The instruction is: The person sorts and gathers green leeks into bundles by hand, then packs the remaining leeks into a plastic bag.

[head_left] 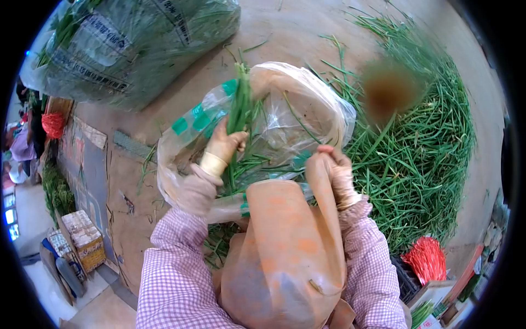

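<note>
My left hand (226, 143) is closed around an upright bunch of long green stalks (239, 109), which look like garlic chives or scapes. Pinched at the fingertips of my right hand (329, 159) is the lower end of one thin green stalk (298, 119), leaning up and to the left. The apron (285, 236) over my lap rises against that hand; whether the fingers also grip its edge is unclear. Between and beyond both hands lies an open clear plastic bag (282, 118) with green patches. More stalks rest in its near part, partly hidden by my left hand.
A large heap of loose green stalks (416, 159) spreads on the right. A big filled plastic bag (126, 52) with printing stands at upper left. Red twine bundles (53, 125) and red strips (427, 260) lie at the sides. A yellow-sided box (85, 241) stands at lower left.
</note>
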Action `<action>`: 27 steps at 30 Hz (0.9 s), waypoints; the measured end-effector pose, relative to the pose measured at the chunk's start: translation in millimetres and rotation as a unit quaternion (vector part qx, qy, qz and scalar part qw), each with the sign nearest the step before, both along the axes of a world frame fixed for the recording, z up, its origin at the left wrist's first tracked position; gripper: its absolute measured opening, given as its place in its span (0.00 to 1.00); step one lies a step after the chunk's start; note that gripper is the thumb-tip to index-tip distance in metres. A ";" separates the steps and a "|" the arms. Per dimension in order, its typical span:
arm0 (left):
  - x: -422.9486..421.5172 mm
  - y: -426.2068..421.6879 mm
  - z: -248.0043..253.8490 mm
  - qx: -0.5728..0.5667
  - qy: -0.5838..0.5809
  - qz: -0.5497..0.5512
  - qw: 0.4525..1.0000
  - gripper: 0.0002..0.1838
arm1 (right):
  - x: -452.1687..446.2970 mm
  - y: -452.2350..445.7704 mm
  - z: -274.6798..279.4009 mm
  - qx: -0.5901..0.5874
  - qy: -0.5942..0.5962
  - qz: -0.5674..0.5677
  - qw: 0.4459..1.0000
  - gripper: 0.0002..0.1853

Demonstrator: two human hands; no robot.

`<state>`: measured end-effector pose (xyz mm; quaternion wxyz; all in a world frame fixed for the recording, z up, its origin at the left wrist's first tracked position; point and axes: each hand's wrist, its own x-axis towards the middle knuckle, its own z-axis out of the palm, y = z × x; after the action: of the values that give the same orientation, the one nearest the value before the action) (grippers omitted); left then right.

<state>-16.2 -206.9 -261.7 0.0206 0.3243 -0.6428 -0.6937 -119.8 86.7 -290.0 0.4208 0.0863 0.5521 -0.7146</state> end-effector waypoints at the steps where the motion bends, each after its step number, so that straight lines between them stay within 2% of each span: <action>1: 5.0 15.5 -1.2 -0.038 -0.001 0.002 0.999 0.28 | -7.5 -8.0 32.4 -0.032 0.030 0.008 0.999 0.24; 2: 5.6 37.8 7.0 -0.205 0.008 -0.029 0.978 0.34 | -9.1 -18.3 56.1 -0.065 0.060 0.015 0.996 0.25; 3: 3.5 58.7 -8.3 -0.324 0.087 -0.051 0.941 0.39 | -5.7 -26.8 61.7 -0.135 0.049 0.043 0.989 0.28; 4: 2.4 83.7 9.0 -0.368 0.079 -0.084 0.923 0.41 | -0.6 -32.6 62.7 -0.134 0.050 0.046 0.989 0.28; 5: 3.4 104.6 -4.0 -0.356 0.006 -0.120 0.927 0.43 | 6.0 -37.1 61.7 -0.110 0.001 0.058 0.992 0.29; 6: 6.4 121.7 14.2 -0.320 -0.045 -0.172 0.931 0.44 | 14.1 -41.6 62.0 -0.083 -0.051 0.070 0.993 0.31; 7: 4.3 132.9 -0.9 -0.301 -0.086 -0.211 0.926 0.43 | 19.8 -48.0 80.7 -0.080 -0.131 0.006 0.988 0.32; 8: 8.5 147.7 -13.0 -0.295 -0.093 -0.218 0.926 0.41 | 22.1 -48.3 56.6 -0.112 -0.197 -0.034 0.973 0.27; 10: 27.9 165.1 -52.5 -0.280 -0.050 -0.232 0.930 0.42 | 40.5 -51.9 28.0 -0.075 -0.203 -0.136 0.967 0.20; 11: 37.8 170.6 -65.8 -0.274 -0.037 -0.238 0.931 0.42 | 46.1 -47.9 17.8 -0.071 -0.206 -0.135 0.966 0.20; 12: 48.5 168.3 -66.4 -0.162 0.005 -0.248 0.955 0.40 | 50.4 -43.0 9.4 -0.089 -0.212 -0.126 0.965 0.19; 14: 62.4 158.8 -52.7 -0.044 0.046 -0.253 0.965 0.38 | 55.2 -35.2 4.0 -0.104 -0.220 -0.118 0.963 0.19; 16: 62.9 138.6 8.2 -0.054 0.068 -0.199 0.976 0.26 | 58.4 -31.7 1.9 -0.128 -0.212 -0.123 0.961 0.19; 17: 64.8 129.2 21.7 -0.059 0.079 -0.172 0.980 0.21 | 59.5 -31.6 -2.5 -0.105 -0.206 -0.138 0.963 0.17; 18: 67.9 120.7 10.0 0.076 0.043 -0.048 0.995 0.22 | 62.7 -32.7 1.3 -0.103 -0.207 -0.141 0.963 0.17; 19: 61.9 108.3 19.1 -0.098 -0.003 -0.046 0.994 0.24 | 66.3 -35.8 8.8 -0.088 -0.200 -0.133 0.967 0.16; 20: 52.6 97.3 27.9 -0.270 -0.048 -0.042 0.961 0.25 | 69.3 -39.1 13.0 -0.073 -0.193 -0.123 0.971 0.15; 21: 41.9 96.8 19.4 -0.270 -0.047 -0.041 0.961 0.25 | 73.4 -40.4 10.0 -0.064 -0.181 -0.112 0.975 0.14; 22: 28.8 102.2 8.4 -0.338 -0.045 -0.002 0.940 0.22 | 78.0 -43.4 14.1 -0.064 -0.181 -0.109 0.975 0.14; 24: 11.8 110.2 -4.3 -0.406 -0.044 0.044 0.912 0.18 | 85.4 -47.1 25.2 -0.028 -0.132 -0.096 0.986 0.13; 25: 3.7 112.8 -5.8 -0.198 0.017 0.058 0.978 0.16 | 85.9 -45.7 27.5 -0.016 -0.128 -0.076 0.989 0.14; 26: -2.0 116.6 -6.9 0.020 0.077 0.067 0.995 0.15 | 88.2 -42.6 20.5 -0.017 -0.128 -0.074 0.989 0.14; 27: -7.9 121.0 2.5 0.054 0.002 0.074 0.996 0.14 | 89.8 -43.8 17.6 0.006 -0.108 -0.107 0.988 0.14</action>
<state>-24.1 -85.9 -259.2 0.0557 0.3698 -0.5786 -0.7248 -30.0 42.9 -272.4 0.3989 0.2240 0.4954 -0.7384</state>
